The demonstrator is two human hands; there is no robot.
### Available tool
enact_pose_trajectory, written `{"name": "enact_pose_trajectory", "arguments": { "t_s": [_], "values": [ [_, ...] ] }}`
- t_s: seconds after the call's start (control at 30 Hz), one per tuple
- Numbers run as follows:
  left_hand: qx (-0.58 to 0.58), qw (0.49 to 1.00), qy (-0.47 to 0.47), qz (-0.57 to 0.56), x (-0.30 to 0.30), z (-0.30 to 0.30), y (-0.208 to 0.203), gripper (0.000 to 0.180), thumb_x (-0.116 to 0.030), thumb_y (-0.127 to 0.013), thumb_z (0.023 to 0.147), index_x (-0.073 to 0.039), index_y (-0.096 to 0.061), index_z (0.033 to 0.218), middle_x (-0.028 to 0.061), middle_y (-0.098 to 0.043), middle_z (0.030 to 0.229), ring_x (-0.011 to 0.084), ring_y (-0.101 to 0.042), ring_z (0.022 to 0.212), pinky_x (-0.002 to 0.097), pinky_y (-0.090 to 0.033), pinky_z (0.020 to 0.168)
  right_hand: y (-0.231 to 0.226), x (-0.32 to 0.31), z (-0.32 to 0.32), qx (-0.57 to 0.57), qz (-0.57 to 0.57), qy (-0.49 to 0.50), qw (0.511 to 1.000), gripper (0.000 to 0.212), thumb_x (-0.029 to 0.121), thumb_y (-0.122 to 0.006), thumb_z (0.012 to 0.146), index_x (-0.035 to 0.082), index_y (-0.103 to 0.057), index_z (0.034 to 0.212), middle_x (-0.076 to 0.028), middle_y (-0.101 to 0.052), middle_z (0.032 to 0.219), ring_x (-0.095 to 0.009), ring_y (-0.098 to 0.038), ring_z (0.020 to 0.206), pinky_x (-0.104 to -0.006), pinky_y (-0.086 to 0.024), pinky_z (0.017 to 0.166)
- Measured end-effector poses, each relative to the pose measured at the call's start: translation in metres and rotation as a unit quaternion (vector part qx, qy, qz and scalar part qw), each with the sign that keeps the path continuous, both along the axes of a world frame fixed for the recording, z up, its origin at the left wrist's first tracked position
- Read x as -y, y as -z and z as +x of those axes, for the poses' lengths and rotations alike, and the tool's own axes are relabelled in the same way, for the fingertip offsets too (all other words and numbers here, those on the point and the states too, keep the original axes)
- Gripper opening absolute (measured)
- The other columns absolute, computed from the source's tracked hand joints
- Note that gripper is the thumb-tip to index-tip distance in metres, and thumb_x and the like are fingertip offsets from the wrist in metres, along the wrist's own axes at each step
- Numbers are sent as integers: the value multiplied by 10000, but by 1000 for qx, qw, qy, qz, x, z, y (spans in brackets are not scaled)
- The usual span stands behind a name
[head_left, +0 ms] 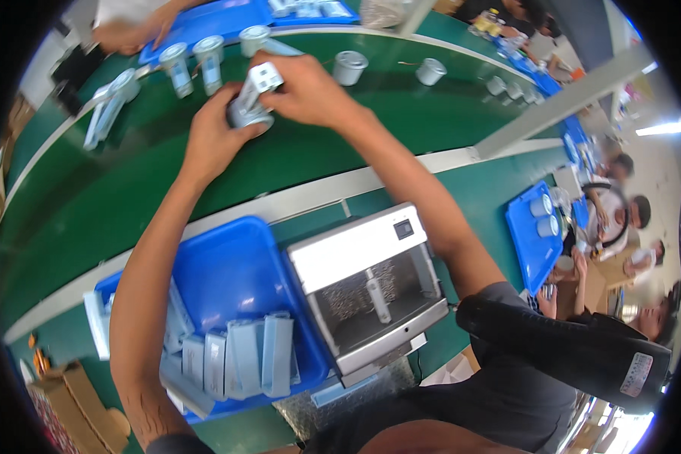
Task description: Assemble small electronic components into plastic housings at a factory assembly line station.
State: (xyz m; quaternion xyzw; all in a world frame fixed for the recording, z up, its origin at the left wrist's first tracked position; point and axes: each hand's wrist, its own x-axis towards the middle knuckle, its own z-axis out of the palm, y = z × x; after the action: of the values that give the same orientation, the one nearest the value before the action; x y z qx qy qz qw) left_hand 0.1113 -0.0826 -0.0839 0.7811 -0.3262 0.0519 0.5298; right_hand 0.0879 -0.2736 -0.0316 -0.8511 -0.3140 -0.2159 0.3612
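Over the green conveyor belt (310, 144), both of my hands are closed around one pale-blue piece. My left hand (213, 136) wraps a round, cup-shaped part (250, 119). My right hand (306, 87) grips the rectangular plastic housing (263, 78) above it, whose end shows small square openings. The two parts are touching; fingers hide how they join. Just beyond stand similar pieces, one a cup with a long housing (210, 64) and another a cup (254, 39) partly behind my right hand.
Nearer me, a blue tray (227, 250) holds several pale-blue housings (246, 356). Beside it sits a silver machine (363, 284) with a dark chamber of metal granules. More cups (349, 68) stand along the belt. A metal post (567, 98) slants at right. Other people work across and to the right.
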Motion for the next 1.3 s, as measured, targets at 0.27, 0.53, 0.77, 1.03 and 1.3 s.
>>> {"name": "enact_pose_trajectory", "arguments": {
  "t_s": [0.27, 0.53, 0.77, 1.03, 1.3],
  "values": [
    [-5, 1000, -1, -16, 3, 1, 7, 519, -35, -805, 763, 47, -606, 1235, 120, -652, 1133, 206, -639, 989, 338, -505, 922, 1, 2, 1, 2, 27, 9, 1000, 216, 64, -671, 746, 17, -572, 932, -177, -630, 791, -360, -644, 743, -426, -500, 654],
    [-79, 996, 40, -32, 0, -2, 1, 538, 1, -764, 820, 28, -550, 1312, 95, -662, 1154, 178, -633, 1071, 322, -485, 964, 3, 6, 8, -46, 35, -33, 998, 196, 90, -662, 741, 12, -574, 898, -161, -634, 754, -348, -649, 731, -432, -494, 646],
    [-16, 999, 41, -7, 7, 4, 10, 478, -76, -810, 790, 10, -637, 1227, 102, -676, 1103, 179, -648, 973, 331, -518, 891, 7, 16, 6, -76, 3, 22, 997, 335, 80, -640, 827, 17, -575, 1150, -113, -686, 807, -195, -707, 708, -346, -561, 667],
    [-71, 997, 8, 0, -8, 4, 5, 559, -43, -820, 790, 67, -567, 1277, 122, -671, 1160, 179, -640, 1072, 325, -513, 967, -7, 2, 1, -348, 29, 91, 933, 355, 320, -675, 903, -33, -659, 874, -81, -658, 712, -164, -656, 571, -292, -556, 529],
    [-50, 998, -27, -27, -2, 10, 14, 579, -134, -865, 732, 63, -627, 1222, 153, -717, 1044, 193, -683, 916, 321, -534, 855, 8, 20, 7, -422, -27, -8, 906, 303, 285, -672, 923, 26, -665, 767, -30, -627, 662, -95, -583, 550, -233, -467, 502]
  ]
}}
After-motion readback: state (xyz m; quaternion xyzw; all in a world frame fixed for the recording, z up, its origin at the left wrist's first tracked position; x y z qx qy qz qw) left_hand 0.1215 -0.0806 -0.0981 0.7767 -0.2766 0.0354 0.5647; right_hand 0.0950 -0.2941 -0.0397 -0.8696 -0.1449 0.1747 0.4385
